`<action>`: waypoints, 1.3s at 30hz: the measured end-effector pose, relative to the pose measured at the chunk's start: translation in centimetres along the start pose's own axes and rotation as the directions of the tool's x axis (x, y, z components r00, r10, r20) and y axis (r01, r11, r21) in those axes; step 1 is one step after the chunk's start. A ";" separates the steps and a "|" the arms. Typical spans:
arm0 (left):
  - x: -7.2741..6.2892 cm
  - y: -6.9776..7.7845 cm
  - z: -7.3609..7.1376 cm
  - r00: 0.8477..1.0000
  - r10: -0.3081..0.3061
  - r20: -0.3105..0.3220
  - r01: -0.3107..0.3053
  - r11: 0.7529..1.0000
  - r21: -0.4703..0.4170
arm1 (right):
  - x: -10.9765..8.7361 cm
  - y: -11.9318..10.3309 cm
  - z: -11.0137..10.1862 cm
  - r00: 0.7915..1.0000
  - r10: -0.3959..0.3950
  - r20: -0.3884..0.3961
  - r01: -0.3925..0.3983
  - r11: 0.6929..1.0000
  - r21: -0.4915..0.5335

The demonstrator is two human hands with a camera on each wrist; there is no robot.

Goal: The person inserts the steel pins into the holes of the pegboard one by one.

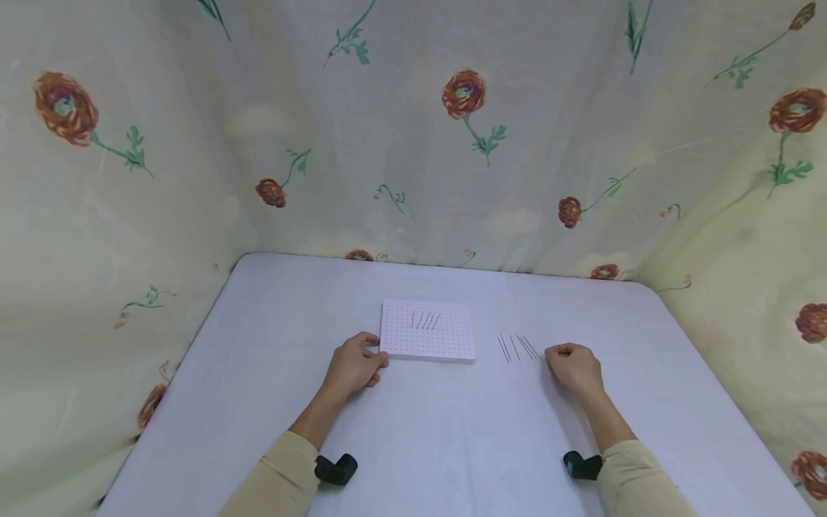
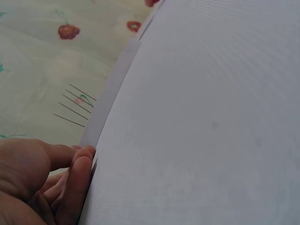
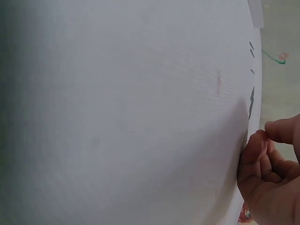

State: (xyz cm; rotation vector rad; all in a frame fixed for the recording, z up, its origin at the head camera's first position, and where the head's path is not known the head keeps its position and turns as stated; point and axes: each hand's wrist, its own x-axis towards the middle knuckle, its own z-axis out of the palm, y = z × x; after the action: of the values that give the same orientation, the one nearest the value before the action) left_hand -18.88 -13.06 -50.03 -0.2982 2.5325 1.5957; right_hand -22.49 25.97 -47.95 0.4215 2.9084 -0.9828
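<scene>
A white pegboard (image 1: 428,345) lies on the table with a slanting row of several thin dark pins (image 1: 425,320) standing in its holes. At its near left corner my left hand (image 1: 354,362) grips the board's edge between thumb and bent fingers. In the left wrist view these pins (image 2: 75,107) stick out past the board's side (image 2: 108,91). Several more thin pins (image 1: 515,348) lie loose to the right of the board. My right hand (image 1: 576,368) is just right of them, fingers curled, thumb against the index fingertip; whether a pin is between them is hidden.
A white cloth covers the table (image 1: 439,438). A flower-printed curtain (image 1: 413,143) hangs behind and along both sides. Dark wrist devices (image 1: 336,469) sit at both sleeve cuffs.
</scene>
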 end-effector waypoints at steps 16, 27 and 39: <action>-0.1 0.0 0.1 1.000 -0.006 -0.012 0.006 1.000 -0.003 | 0.2 -0.2 0.9 0.997 -0.079 0.001 0.078 0.987 -0.141; 0.2 0.2 -0.1 1.000 -0.006 -0.017 0.006 1.000 -0.001 | 0.5 -1.1 1.0 0.986 -0.169 0.004 0.165 0.959 -0.231; 0.2 0.1 -0.1 1.000 -0.005 -0.003 0.005 1.000 -0.010 | 1.0 -1.6 1.0 0.978 -0.149 0.146 0.185 0.941 -0.283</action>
State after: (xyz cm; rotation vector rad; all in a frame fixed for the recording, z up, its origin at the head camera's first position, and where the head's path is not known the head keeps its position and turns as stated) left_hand -19.09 -13.16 -49.95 -0.3076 2.5250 1.6073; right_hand -23.94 24.42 -47.97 0.0944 2.9461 -0.5465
